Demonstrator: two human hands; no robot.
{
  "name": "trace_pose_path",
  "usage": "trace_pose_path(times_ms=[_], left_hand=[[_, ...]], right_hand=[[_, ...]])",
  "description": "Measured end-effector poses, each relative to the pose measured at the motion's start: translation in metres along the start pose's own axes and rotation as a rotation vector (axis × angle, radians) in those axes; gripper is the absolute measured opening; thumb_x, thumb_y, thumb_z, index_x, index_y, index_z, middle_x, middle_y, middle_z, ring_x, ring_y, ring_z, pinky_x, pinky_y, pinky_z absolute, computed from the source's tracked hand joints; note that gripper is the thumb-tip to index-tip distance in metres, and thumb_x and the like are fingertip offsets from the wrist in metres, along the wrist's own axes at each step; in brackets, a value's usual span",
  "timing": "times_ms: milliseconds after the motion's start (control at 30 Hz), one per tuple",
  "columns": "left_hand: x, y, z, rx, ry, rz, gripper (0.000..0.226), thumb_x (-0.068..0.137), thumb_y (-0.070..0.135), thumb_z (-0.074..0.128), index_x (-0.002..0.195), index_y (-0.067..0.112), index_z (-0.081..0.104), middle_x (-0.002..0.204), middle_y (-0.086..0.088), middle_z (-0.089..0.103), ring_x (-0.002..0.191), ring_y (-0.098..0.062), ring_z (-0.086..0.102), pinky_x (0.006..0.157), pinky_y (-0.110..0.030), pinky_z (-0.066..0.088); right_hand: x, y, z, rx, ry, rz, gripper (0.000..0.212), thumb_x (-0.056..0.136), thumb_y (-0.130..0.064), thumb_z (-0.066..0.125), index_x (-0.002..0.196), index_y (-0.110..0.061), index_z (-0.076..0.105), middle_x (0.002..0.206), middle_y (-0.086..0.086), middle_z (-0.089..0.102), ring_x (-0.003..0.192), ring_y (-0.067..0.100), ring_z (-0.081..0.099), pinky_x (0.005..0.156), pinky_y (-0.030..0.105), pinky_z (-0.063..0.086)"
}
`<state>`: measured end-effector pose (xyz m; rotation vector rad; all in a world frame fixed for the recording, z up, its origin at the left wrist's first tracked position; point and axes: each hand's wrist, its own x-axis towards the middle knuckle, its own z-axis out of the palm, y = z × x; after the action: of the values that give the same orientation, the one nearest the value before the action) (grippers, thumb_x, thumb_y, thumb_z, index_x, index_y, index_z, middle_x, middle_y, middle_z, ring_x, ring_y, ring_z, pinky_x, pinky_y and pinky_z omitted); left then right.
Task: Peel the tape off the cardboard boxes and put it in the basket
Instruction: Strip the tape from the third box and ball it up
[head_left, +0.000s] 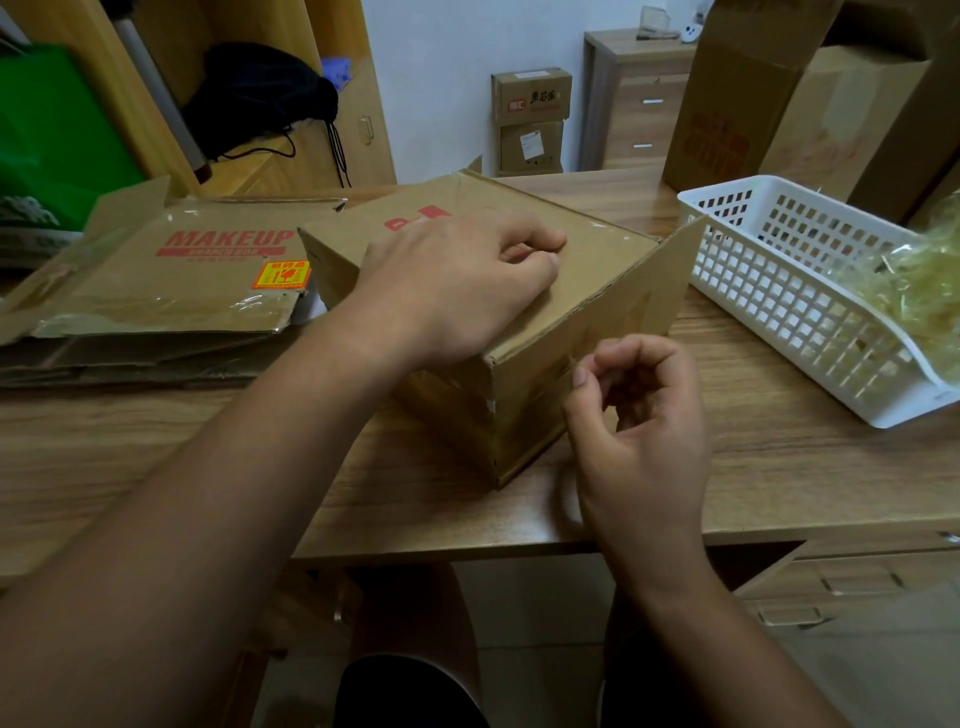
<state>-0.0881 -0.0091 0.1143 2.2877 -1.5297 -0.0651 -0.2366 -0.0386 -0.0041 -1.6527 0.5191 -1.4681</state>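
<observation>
The square brown cardboard box stands on the wooden worktop and is held down from above by the left hand, whose fingers are bent against the lid; whether anything is pinched under them cannot be told. The right hand is held at the box's near side wall, fingers curled, thumb and forefinger drawn together by the clear glossy tape stuck there. Whether a tape end is already gripped cannot be told.

Several failures can be expected. Should the tape be pulled sharply or at a steep angle, it is likely to be torn into slivers, or the cardboard's paper skin may be lifted with it. If the downward press is relaxed, the light box may be dragged across the worktop. A freed strip is likely to cling to the fingers or to the loose side flap on its way to the white slotted plastic basket, just right of the box, where a yellowish wad of peeled tape already lies.
</observation>
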Motion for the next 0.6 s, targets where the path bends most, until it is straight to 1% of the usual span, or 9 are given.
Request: trace_pose_path(times_ms=[67,200,267,367,400,500,600], left_hand=[[0.000,0.000,0.000,-0.004,-0.004,0.000,0.049,0.083,0.068,0.032,0.130,0.066,0.049,0.147,0.028,0.049,0.134,-0.016,0.048,0.098,-0.043,0.034],[-0.001,0.000,-0.001,-0.017,-0.012,-0.001,0.046,0.086,0.067,0.034,0.129,0.066,0.049,0.147,0.028,0.049,0.134,-0.015,0.048,0.100,-0.044,0.035],[-0.001,0.000,-0.001,-0.014,-0.011,-0.001,0.043,0.089,0.066,0.036,0.129,0.066,0.049,0.147,0.028,0.049,0.135,-0.015,0.048,0.100,-0.044,0.034],[0.000,0.000,-0.001,-0.003,-0.019,-0.004,0.045,0.088,0.067,0.034,0.130,0.067,0.048,0.148,0.029,0.048,0.135,-0.015,0.047,0.097,-0.044,0.034],[0.000,0.000,-0.001,-0.004,-0.023,-0.004,0.046,0.087,0.067,0.034,0.131,0.066,0.048,0.148,0.028,0.048,0.135,-0.015,0.047,0.099,-0.045,0.034],[-0.001,0.000,-0.002,-0.010,-0.029,-0.004,0.048,0.085,0.068,0.033,0.131,0.066,0.048,0.148,0.028,0.047,0.135,-0.016,0.047,0.105,-0.048,0.037],[-0.001,0.000,-0.002,-0.012,-0.028,-0.007,0.046,0.087,0.067,0.034,0.131,0.066,0.048,0.148,0.027,0.048,0.135,-0.016,0.047,0.105,-0.047,0.036]], right_hand=[[-0.003,0.000,-0.004,-0.002,-0.035,-0.018,0.026,0.091,-0.016,0.063,0.101,-0.037,0.052,0.093,-0.005,0.061,0.081,0.019,0.060,0.074,0.025,0.050],[-0.010,-0.003,-0.015,-0.053,-0.113,-0.044,0.026,0.091,-0.017,0.061,0.104,-0.037,0.052,0.093,-0.010,0.058,0.082,0.019,0.060,0.073,0.023,0.051],[-0.011,-0.003,-0.018,-0.081,-0.142,-0.030,0.024,0.092,-0.019,0.060,0.110,-0.032,0.054,0.094,-0.011,0.058,0.084,0.018,0.061,0.073,0.020,0.051],[-0.008,-0.005,-0.017,-0.159,-0.165,-0.024,0.034,0.093,-0.013,0.060,0.125,-0.024,0.056,0.095,-0.011,0.058,0.087,0.013,0.060,0.076,0.013,0.047],[-0.007,-0.006,-0.017,-0.182,-0.168,-0.030,0.036,0.093,-0.013,0.061,0.127,-0.022,0.057,0.095,-0.007,0.058,0.087,0.012,0.060,0.076,0.012,0.046],[-0.002,-0.007,-0.015,-0.221,-0.154,-0.072,0.029,0.093,-0.018,0.066,0.122,-0.014,0.063,0.094,-0.002,0.055,0.085,0.010,0.058,0.076,0.013,0.046],[0.000,-0.006,-0.016,-0.314,-0.120,-0.130,0.016,0.093,-0.010,0.073,0.109,-0.009,0.071,0.093,-0.001,0.057,0.082,0.002,0.057,0.075,0.010,0.044]])
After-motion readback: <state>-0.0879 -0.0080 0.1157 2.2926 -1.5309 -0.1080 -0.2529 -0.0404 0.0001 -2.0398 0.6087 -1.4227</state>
